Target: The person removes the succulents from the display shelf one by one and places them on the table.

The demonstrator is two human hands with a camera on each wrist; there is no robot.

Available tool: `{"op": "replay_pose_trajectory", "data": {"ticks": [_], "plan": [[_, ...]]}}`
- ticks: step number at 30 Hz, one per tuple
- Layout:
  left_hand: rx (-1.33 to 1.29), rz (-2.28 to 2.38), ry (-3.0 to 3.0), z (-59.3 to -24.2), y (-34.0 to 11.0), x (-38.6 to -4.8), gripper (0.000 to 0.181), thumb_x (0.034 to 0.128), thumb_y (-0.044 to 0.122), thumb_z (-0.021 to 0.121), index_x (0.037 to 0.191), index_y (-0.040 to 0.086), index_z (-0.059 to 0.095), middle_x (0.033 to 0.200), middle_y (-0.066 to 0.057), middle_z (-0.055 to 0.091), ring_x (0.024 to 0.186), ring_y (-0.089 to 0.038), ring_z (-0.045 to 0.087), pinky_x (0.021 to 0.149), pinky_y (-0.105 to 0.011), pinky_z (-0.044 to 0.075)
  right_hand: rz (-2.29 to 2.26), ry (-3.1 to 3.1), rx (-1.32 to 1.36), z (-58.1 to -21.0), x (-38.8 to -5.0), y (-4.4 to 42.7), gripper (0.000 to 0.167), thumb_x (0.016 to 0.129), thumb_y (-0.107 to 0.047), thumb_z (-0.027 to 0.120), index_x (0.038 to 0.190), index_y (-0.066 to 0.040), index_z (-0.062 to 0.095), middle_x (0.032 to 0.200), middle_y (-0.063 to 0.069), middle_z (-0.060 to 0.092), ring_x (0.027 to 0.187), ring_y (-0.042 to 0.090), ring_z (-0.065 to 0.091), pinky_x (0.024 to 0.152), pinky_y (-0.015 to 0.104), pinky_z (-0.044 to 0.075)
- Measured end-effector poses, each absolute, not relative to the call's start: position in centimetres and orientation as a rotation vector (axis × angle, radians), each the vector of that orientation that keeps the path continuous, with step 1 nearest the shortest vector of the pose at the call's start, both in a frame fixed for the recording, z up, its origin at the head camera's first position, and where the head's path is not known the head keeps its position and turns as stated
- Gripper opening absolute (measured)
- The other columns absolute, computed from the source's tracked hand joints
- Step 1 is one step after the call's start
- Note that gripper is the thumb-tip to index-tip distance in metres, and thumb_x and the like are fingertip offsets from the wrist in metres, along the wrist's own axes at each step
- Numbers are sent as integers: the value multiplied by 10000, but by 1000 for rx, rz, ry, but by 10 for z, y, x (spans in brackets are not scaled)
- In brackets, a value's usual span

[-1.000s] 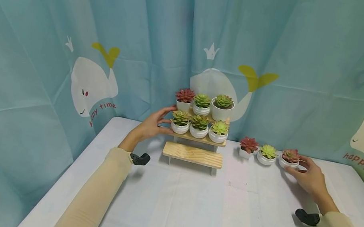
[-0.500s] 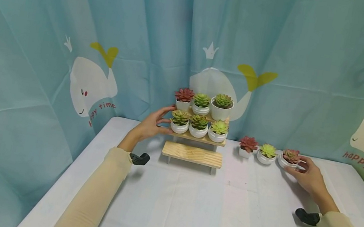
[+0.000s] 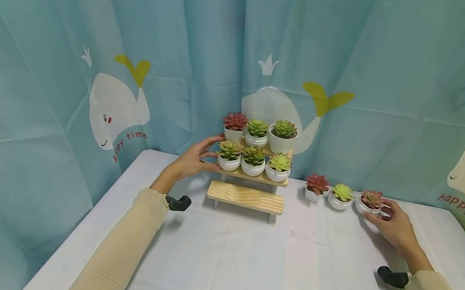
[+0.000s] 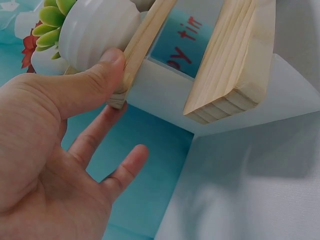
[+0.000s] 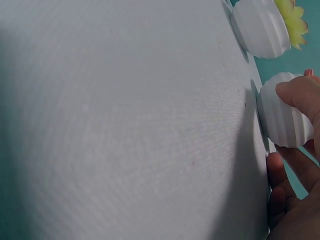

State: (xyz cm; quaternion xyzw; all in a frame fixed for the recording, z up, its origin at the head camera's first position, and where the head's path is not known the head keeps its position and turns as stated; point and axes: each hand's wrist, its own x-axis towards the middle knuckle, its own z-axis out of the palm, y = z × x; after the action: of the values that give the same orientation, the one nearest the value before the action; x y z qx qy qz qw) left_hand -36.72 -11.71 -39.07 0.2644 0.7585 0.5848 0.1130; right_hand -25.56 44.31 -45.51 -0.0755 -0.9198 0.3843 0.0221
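A three-tier wooden plant stand [image 3: 246,197] with white side panels holds small potted succulents on its top and middle tiers; the lowest board is bare. My left hand [image 3: 192,161] grips the stand's left side. In the left wrist view, the thumb [image 4: 107,70] lies on the middle board's edge beside a white pot [image 4: 97,35], and a finger touches that board's end from below. To the right, my right hand [image 3: 397,228] holds a pinkish-red succulent in a white pot [image 3: 369,203] on the table, the thumb on its near side and fingers around the far side.
Left of the right hand, a yellow-green succulent [image 3: 341,196] and a dark red succulent [image 3: 316,186] stand in white pots on the white-covered table [image 3: 247,272]. A blue curtain [image 3: 206,31] with whale prints hangs right behind the stand.
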Motion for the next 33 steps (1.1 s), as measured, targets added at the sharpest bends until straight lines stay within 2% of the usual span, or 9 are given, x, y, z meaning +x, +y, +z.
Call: {"op": "replay_pose_trajectory", "data": {"ticks": [26,33], "plan": [[773,1704,2240,-390,-117,-368,873,908,-59,745,1622,192,311,1717,11,143,1429,-356,418,1003,-480,546,1159,-2887,-182,-447,-254,445,943,995,-499,649,1529,141,209,1484,448,315,1302,598,415,1022,694,428],[772,1709,2238,-391,-117,-367,870,914,-60,738,1626,186,303,1719,12,132,1439,-359,404,1028,-504,526,1156,-2974,-114,-436,-253,452,1014,993,-500,655,1548,148,108,1497,456,262,1339,621,359,1040,733,381]]}}
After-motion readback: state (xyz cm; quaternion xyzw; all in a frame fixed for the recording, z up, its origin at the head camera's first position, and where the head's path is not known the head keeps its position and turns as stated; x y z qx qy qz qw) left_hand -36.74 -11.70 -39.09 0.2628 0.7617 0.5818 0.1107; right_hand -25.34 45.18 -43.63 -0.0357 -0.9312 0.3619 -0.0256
